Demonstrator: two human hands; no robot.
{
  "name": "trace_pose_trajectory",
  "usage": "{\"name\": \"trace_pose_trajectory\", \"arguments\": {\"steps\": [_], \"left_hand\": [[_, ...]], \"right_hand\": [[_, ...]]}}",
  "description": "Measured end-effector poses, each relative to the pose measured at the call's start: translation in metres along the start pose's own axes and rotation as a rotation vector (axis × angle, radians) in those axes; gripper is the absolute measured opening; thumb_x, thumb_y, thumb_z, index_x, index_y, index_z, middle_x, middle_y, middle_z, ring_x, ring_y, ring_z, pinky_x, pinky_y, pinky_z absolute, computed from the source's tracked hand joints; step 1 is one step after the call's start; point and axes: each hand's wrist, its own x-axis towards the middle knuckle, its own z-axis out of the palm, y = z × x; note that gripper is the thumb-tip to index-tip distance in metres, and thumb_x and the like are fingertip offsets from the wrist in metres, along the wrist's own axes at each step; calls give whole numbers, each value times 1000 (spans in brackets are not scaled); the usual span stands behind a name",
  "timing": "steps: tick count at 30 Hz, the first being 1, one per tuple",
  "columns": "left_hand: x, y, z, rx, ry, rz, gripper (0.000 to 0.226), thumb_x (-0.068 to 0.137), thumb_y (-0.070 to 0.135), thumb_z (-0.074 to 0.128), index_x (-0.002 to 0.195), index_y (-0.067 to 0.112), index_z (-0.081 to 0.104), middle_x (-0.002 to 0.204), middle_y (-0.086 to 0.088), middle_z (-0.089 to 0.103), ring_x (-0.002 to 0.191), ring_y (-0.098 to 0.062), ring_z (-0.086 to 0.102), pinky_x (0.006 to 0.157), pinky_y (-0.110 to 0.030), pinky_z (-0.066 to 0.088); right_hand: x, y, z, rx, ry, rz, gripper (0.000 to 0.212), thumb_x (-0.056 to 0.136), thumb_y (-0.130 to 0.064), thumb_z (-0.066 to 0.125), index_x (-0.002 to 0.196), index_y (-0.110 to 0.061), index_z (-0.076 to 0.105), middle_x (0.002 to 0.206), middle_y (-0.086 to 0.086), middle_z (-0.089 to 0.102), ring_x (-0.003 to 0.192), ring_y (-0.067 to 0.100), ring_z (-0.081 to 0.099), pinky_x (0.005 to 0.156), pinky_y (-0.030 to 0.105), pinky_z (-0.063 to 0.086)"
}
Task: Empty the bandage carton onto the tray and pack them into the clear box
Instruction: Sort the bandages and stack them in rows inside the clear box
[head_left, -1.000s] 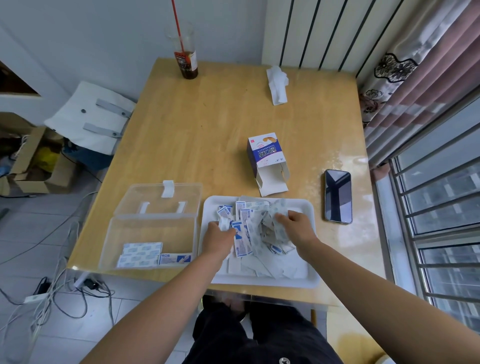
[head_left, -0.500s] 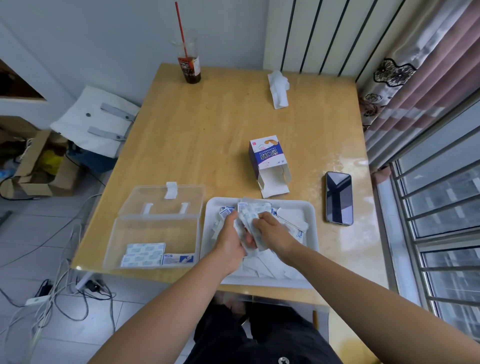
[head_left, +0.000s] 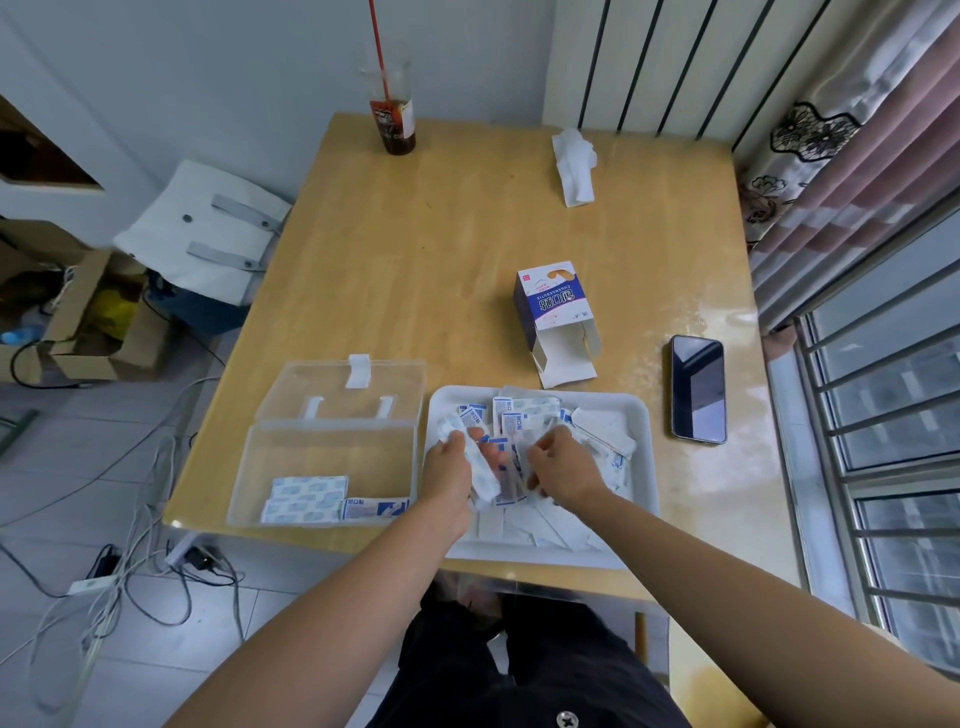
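the left hand (head_left: 451, 470) grips a bundle of bandages (head_left: 485, 475); the right hand (head_left: 563, 467), just beside it, pinches more from the pile on the tray (head_left: 643, 415). the clear box (head_left: 311, 441) sits left of them, the open carton (head_left: 553, 312) beyond.

"创口贴" on the bandage carton (head_left: 553, 306)

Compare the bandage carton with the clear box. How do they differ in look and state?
The bandage carton is opaque printed cardboard; the clear box is see-through plastic. The carton lies on its side with end flaps spread; the clear box sits upright, its lid folded back. The clear box holds a few bandages; the carton's mouth shows none. Both are open and rest on the table.
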Motion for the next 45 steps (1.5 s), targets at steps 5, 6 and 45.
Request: {"name": "trace_pose_trajectory", "arguments": {"steps": [5,6,45], "left_hand": [[-4,3,-7,4,-27,-29,44,102,41,31,77,12,51,49,1,33,45,-17,29,42,-25,41],[-4,2,-8,26,-28,-31,44,102,42,30,77,12,51,49,1,33,45,-17,28,41,-25,40],[4,-22,-20,898,-136,462,24,86,6,63,106,20,62,103,-3,57,77,-12,55,67,-20,44]], "right_hand": [[11,22,-2,-249,94,86,34,83,-41,64,68,-17,46,59,-2,49,54,16,47,51,25,33],[12,23,-1,-271,89,91,36,81,-46,66,69,-17,48,60,-3,50,56,16,48,51,25,33],[-16,31,-15,-538,57,-442,9,86,-24,57,86,-15,57,88,5,63,80,24,56,59,30,40]]}}
